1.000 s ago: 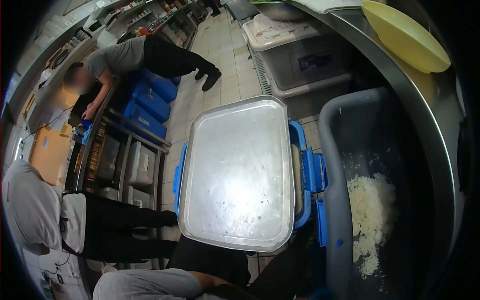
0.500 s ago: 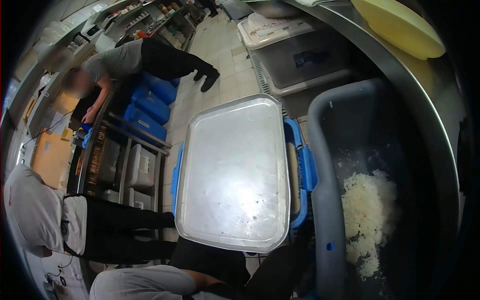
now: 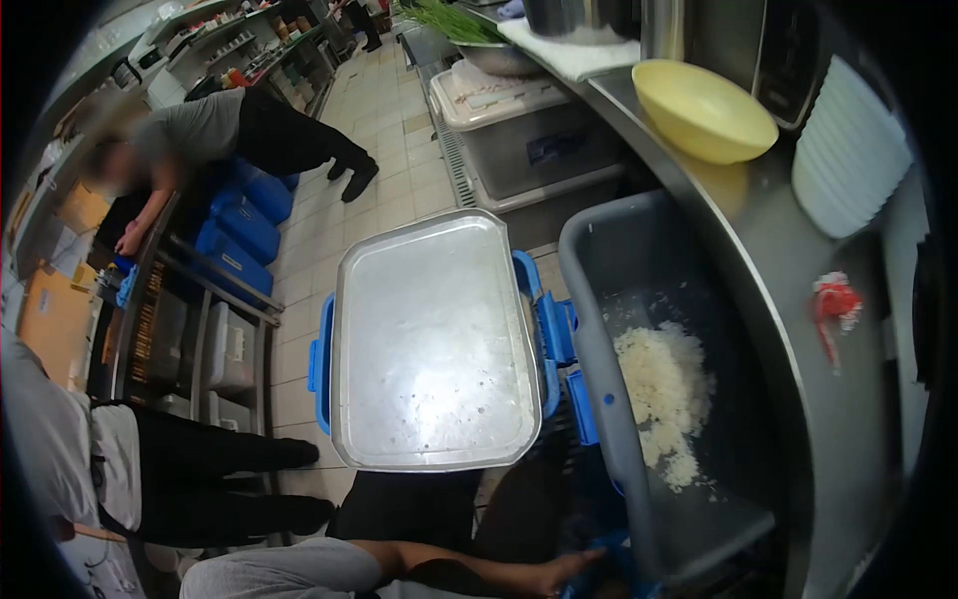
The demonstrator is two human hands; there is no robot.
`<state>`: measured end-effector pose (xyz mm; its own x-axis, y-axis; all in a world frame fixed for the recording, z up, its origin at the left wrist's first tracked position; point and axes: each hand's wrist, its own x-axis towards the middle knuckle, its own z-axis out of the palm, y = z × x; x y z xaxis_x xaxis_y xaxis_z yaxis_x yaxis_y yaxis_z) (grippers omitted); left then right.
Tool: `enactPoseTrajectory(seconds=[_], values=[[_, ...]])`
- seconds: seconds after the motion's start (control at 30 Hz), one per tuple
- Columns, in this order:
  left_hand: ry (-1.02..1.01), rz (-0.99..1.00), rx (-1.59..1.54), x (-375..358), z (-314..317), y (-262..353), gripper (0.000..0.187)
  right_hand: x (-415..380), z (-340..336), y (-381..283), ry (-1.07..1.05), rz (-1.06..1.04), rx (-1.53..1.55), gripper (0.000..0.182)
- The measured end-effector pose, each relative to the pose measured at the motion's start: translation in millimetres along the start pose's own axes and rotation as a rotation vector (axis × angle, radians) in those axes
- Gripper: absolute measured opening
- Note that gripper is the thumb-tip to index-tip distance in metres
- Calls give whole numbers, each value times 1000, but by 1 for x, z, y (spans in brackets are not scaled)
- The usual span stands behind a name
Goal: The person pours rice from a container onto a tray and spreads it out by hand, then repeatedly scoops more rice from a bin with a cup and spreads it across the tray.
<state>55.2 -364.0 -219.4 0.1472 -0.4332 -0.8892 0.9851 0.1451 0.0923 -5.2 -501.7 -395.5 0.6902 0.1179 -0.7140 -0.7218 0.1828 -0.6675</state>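
At the bottom edge, my left forearm, in a grey sleeve, reaches across to the right. My left hand (image 3: 571, 573) is close to a dark blue object (image 3: 621, 561) beside the grey tub; its fingers are dim and partly hidden. My right hand is out of view. In front of my knees, a large metal tray (image 3: 431, 339) lies over a blue crate (image 3: 325, 364), whose sides stick out past it. To the right stands the deep grey tub (image 3: 597, 344), with a heap of white rice (image 3: 664, 394) on its bottom.
A steel counter (image 3: 768, 299) curves along the right, bearing a yellow bowl (image 3: 704, 110), stacked white containers (image 3: 853, 150) and a red-and-white bundle (image 3: 836, 302). Lidded bins (image 3: 529, 135) stand ahead. At left, one person (image 3: 215, 130) bends over a bench; another (image 3: 110, 449) stands nearer.
The view has swung right, showing more of the counter, with the tray and tub shifted left in it. My left forearm and hand have come into sight, reaching right.
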Motion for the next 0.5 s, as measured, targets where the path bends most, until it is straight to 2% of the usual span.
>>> enactPoseTrajectory(seconds=[0.07,0.1,0.13,0.23,0.37,0.5], values=[[-195,-89,-103,40,-24,-18,47,-30,-27,-19,45,-34,-28,38],[-215,-166,-187,37,-17,-11,47,-45,-43,-31,71,-56,-47,39],[-357,-96,-223,-19,-1,17,48,-57,-56,-45,96,-82,-63,39],[-456,-20,-162,10,-8,8,52,-83,-82,-87,151,-179,-94,40],[-407,17,-97,15,0,17,50,-97,-82,-119,173,-296,-75,41],[-330,31,-69,20,7,22,54,-130,-73,-112,218,-365,-8,42]])
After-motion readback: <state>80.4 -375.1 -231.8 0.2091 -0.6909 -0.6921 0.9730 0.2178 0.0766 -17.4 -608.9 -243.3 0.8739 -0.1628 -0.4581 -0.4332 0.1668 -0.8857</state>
